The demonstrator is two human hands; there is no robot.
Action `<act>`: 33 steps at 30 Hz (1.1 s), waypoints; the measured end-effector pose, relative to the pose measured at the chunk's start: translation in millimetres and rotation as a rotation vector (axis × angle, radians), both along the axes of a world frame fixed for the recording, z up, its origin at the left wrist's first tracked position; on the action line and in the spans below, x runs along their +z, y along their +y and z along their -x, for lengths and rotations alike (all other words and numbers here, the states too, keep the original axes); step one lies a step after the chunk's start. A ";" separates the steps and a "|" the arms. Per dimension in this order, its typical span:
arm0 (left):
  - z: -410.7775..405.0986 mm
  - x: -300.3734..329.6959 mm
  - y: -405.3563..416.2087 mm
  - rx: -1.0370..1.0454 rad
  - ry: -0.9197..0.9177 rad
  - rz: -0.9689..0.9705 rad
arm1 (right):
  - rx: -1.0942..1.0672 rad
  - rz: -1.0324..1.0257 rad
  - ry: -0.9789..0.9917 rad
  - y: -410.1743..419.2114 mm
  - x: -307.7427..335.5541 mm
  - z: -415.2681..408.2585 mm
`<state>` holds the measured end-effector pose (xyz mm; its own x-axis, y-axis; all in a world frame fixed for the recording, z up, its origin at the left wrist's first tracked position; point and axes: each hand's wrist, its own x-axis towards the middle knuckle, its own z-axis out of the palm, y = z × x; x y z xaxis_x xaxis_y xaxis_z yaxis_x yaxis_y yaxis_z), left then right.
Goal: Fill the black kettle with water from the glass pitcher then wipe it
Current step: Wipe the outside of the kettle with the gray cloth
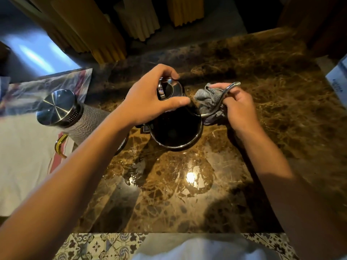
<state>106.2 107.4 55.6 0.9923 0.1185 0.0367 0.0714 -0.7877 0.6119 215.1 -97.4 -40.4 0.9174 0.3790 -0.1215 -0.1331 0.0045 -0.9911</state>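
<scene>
The black kettle stands on the brown marble counter in the middle of the view. My left hand grips its lid and top from above. Its thin curved metal spout points right. My right hand presses a crumpled grey cloth against the spout. The glass pitcher, with a shiny steel lid and a yellow handle, stands at the left on a white mat, apart from both hands.
A puddle of water lies on the counter in front of the kettle. A white and striped mat covers the left side. Yellow curtains hang behind. A white box sits at the right edge.
</scene>
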 end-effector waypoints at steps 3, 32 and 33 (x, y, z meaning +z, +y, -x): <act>1.8 -5.0 -2.0 0.002 -0.158 -0.023 | 0.062 -0.040 0.035 -4.1 2.0 -2.6; 12.6 -18.1 -10.7 0.237 -0.138 0.139 | 0.116 0.072 0.034 -39.8 4.7 78.4; 11.8 -19.4 -10.3 0.236 -0.145 0.139 | 0.031 0.032 0.067 -40.7 10.1 71.7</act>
<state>94.4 97.1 36.2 0.9223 0.3590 0.1432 0.1466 -0.6676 0.7299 143.4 -138.1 -30.4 0.8947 0.4018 -0.1950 -0.1989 -0.0325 -0.9795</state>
